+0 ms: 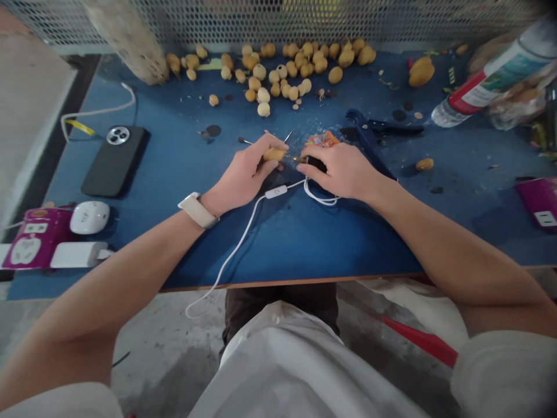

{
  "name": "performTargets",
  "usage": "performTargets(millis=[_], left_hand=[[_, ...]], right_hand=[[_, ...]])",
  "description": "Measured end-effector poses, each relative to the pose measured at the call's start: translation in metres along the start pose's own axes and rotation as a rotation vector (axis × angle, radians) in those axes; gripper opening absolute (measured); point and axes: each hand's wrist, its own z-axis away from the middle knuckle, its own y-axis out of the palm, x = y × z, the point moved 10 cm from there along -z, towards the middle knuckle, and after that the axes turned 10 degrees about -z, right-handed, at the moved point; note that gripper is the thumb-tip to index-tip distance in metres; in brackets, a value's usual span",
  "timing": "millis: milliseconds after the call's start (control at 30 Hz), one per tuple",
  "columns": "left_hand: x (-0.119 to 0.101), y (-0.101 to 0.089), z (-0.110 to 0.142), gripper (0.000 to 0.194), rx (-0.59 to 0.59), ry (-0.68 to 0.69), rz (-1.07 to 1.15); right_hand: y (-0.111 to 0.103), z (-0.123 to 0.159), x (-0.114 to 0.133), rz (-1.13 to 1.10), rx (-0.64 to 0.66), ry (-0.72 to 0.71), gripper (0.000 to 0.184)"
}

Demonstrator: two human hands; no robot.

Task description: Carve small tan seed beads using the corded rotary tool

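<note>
My left hand pinches a small yellow-brown gourd between thumb and fingers. In my right hand is a small black rotary tool, with its brass-coloured tip pointing left at the gourd. Whether the tip touches the gourd I cannot tell. A white cord with an inline switch runs from near my right hand over the table's front edge. Behind the right fingers lies a crumpled orange wrapper. Pale dust and a thin metal bit lie just beyond my hands.
Several small gourds line the back of the blue table. A blue-handled clamp-like tool lies beyond my right hand. On the left are a black phone and a purple power strip; a clear bottle stands at right.
</note>
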Motion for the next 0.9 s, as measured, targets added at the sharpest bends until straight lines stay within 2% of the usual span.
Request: performTargets(millis=[333, 900], left_hand=[[-0.0006, -0.0009, 0.0003, 0.027, -0.011, 0.019, 0.001], [0.0012, -0.0007, 0.0001, 0.028, -0.012, 0.003, -0.043]], right_hand=[[0.0013, -0.0001, 0.0024, 0.033, 0.019, 0.01, 0.053], [0.0043, -0.0017, -0.0057, -0.019, -0.023, -0.003, 0.062]])
